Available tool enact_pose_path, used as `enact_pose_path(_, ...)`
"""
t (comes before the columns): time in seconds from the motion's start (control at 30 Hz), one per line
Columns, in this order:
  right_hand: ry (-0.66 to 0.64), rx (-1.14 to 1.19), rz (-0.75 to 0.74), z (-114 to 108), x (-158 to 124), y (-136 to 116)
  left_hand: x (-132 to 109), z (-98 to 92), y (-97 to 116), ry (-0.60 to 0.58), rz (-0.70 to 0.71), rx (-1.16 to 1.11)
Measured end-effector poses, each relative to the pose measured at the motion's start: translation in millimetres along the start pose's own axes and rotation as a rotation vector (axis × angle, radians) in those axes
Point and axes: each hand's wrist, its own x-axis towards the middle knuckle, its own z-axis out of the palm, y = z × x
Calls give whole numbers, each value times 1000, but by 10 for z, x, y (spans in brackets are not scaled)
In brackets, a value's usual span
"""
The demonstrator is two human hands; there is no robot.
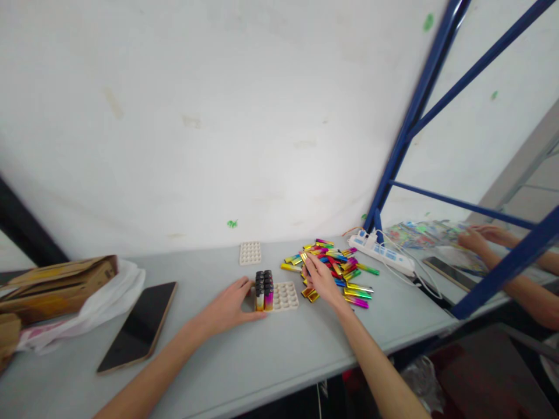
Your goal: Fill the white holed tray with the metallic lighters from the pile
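Observation:
At the left end of a white tray with round holes [286,297], my left hand [231,304] grips its edge, thumb along the front and fingers on the far side. Two rows of upright lighters [264,291] with black tops stand in the tray beside those fingers. The holes to the right of them show bare. Over a loose pile of shiny, many-coloured lighters [336,265], my right hand [322,280] pinches a gold lighter [304,256] between thumb and fingers. Its lower end is hidden by the hand.
A second holed tray [250,254] lies near the wall. A power strip [382,252] with cables sits right of the pile, by a blue metal frame [395,151]. On the left are a phone [137,327], a cardboard box [65,285] and white plastic. Another person's hands [484,237] work beyond the frame.

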Motion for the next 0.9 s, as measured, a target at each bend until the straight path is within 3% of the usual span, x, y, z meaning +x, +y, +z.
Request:
enact_pose_path(0.37, 32, -86, -22, -79, -100, -170, 6, 22, -6, 5, 7, -13)
enact_pose_path(0.5, -11, -123, 41, -98, -81, -166, 10, 26, -12, 17, -3, -10)
enact_pose_path(0.7, 34, -132, 55, -37, -75, -76, -11, 22, 2, -9, -6, 12)
enact_pose_path(0.9, -53, -88, 33, 29, -134, -126, -12, 25, 3, -11, -27, 32)
